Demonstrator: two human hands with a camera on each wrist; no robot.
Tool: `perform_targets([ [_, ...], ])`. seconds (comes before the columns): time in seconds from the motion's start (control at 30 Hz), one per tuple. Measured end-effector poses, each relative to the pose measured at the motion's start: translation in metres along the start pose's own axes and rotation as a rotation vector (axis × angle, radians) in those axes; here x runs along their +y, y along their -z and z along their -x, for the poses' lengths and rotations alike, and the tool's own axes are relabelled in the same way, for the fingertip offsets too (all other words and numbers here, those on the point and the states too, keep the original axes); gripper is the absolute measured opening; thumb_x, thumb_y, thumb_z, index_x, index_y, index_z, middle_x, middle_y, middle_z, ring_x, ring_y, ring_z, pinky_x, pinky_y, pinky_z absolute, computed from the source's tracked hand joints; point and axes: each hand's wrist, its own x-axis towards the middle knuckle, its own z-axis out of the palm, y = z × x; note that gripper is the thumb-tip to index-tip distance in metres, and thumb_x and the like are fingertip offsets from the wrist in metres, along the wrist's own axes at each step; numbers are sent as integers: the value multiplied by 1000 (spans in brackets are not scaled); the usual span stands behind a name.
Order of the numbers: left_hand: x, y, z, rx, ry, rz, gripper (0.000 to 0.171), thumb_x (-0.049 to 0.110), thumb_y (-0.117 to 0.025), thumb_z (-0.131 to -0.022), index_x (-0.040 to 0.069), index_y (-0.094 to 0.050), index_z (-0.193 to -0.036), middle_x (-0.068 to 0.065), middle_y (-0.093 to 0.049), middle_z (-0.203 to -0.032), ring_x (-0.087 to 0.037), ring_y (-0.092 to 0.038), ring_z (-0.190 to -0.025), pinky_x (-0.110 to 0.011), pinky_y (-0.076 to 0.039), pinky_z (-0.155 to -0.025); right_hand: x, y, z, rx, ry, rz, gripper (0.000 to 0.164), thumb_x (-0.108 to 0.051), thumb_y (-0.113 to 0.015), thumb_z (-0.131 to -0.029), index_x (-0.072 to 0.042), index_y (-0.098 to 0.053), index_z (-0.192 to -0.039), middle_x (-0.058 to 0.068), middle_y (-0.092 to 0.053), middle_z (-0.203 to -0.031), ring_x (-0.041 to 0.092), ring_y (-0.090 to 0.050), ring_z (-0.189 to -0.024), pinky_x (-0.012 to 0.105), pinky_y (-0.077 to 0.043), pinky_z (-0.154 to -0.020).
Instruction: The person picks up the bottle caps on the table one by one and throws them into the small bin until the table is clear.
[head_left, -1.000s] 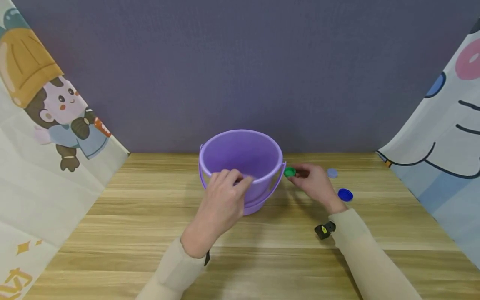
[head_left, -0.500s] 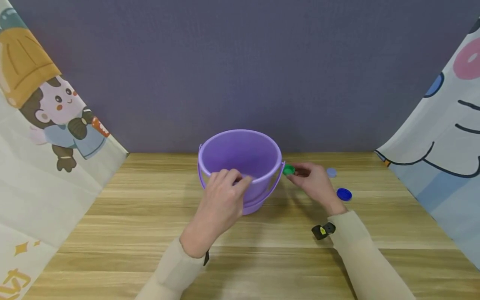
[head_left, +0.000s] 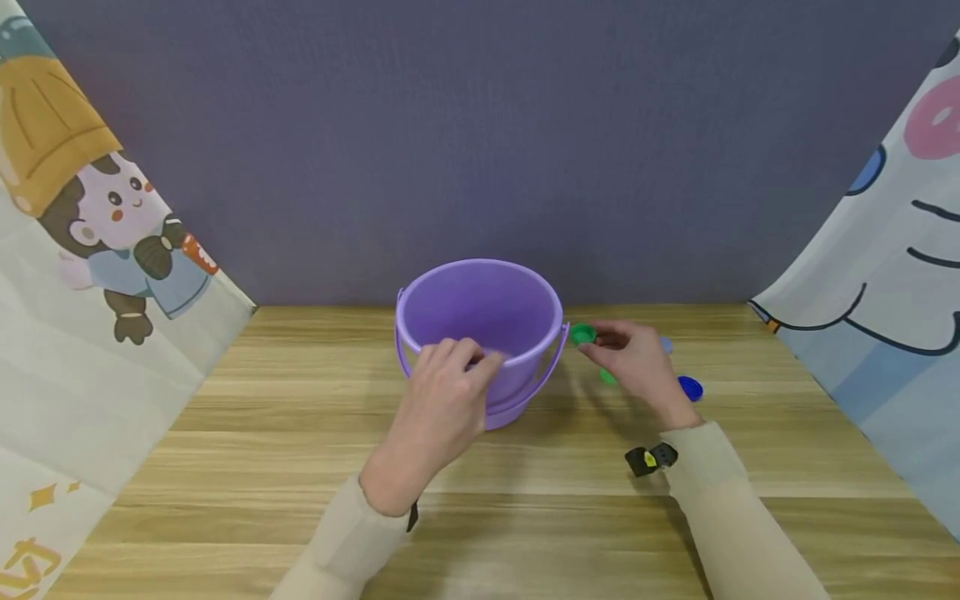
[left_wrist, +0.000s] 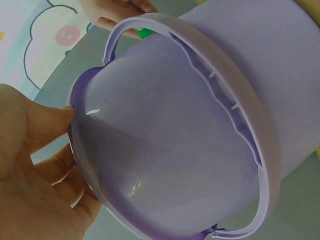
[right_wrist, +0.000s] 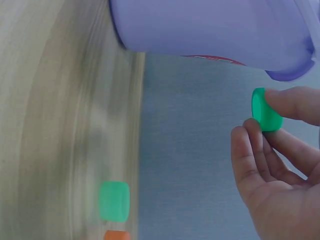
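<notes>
A purple bucket (head_left: 517, 379) stands upright on the table, its handle (left_wrist: 240, 95) hanging down on the near side. My left hand (head_left: 446, 400) grips the bucket's near rim, with the thumb on one side and the fingers on the other in the left wrist view. Just right of the bucket, my right hand (head_left: 633, 362) pinches a green bottle cap (right_wrist: 267, 110) between thumb and fingers, about level with the rim's lower part. Below that hand, a second green cap (right_wrist: 114, 201) lies on the table, mostly hidden in the head view.
A dark blue cap (head_left: 690, 388) and a pale blue cap (head_left: 666, 343) lie right of my right hand. In the right wrist view an orange piece (right_wrist: 117, 235) shows at the lower edge. A dark grey panel (head_left: 480, 150) rises behind the wooden table (head_left: 300, 467).
My right hand has risen slightly and shifted a little right with the green cap. Another green cap has come into view beneath it. My left hand stays on the rim.
</notes>
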Motion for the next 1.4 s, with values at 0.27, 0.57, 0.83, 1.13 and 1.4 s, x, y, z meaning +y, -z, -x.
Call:
perform_targets([
  [0.27, 0, 0, 1, -1, 2, 0, 36, -7, -64, -77, 10, -76, -106, -8, -65, -91, -28, -56, -78, -36, -41, -67, -12, 6, 4, 43, 3, -31, 48, -26, -74, -93, 2, -64, -132, 19, -69, -116, 29, -67, -104, 19, -52, -80],
  [0.57, 1, 0, 1, 1, 1, -7, 35, -8, -62, -78, 10, -76, -106, -7, -64, -90, -27, -55, -78, -36, -41, -67, -23, 9, 5, 111, 43, -91, 42, -24, -78, -91, -1, -69, -125, 18, -71, -112, 9, -67, -93, 18, -53, -80],
  [0.83, 1, 0, 1, -3, 5, -12, 35, -8, -64, -78, 10, -76, -106, -7, -64, -90, -27, -55, -78, -35, -40, -66, -33, 12, 9, 146, 69, -106, 43, -25, -78, -90, -2, -70, -125, 16, -72, -111, 8, -69, -93, 17, -54, -80],
  [1.13, 1, -2, 1, 1, -6, 1, 36, -8, -63, -78, 9, -76, -106, -8, -65, -90, -27, -55, -78, -35, -40, -67, -43, 17, 16, 173, 92, -96, 46, -27, -78, -90, -6, -68, -130, 15, -72, -111, 4, -68, -92, 15, -53, -80],
  [1.4, 0, -2, 2, -4, 1, -9, 37, -9, -63, -77, 9, -76, -106, -8, -64, -91, -27, -55, -78, -35, -40, -67, -49, 17, 15, 177, 134, -79, 44, -23, -77, -91, -2, -68, -129, 15, -72, -108, 5, -68, -89, 15, -53, -79],
])
